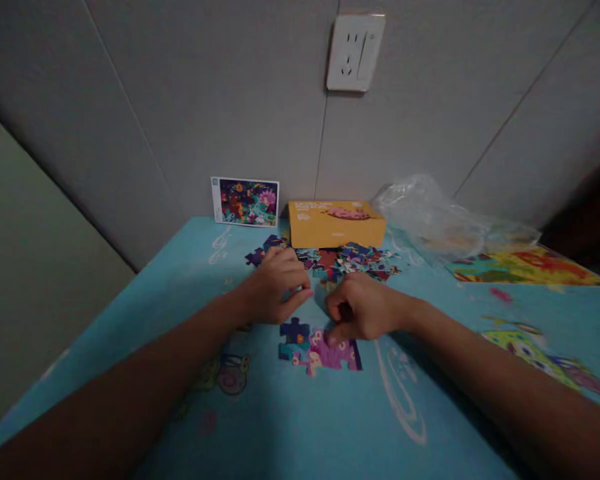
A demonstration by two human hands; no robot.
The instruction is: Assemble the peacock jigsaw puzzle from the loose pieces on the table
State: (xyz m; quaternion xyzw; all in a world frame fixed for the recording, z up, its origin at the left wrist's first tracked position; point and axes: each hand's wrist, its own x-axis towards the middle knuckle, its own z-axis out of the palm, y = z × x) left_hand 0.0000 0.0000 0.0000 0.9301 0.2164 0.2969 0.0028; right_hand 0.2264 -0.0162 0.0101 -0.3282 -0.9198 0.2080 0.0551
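A small joined section of jigsaw puzzle [325, 355], pink on the right and dark blue and teal on the left, lies flat on the blue cloth. My right hand [363, 307] is curled over its upper right part, with thumb and finger pinched at a pink puzzle piece [341, 353]. Up and to the left of the section, my left hand [277, 287] hovers with its fingers curled and the thumb near the fingertips; no piece shows in it. Behind both hands spreads a pile of loose puzzle pieces [360, 257], partly covered by them.
A yellow box [337, 225] stands against the wall behind the pile. To its left leans a picture card [246, 202]. A crumpled clear plastic bag [430, 220] and a colourful printed sheet [530, 265] lie at the right. A wall socket [356, 53] is above.
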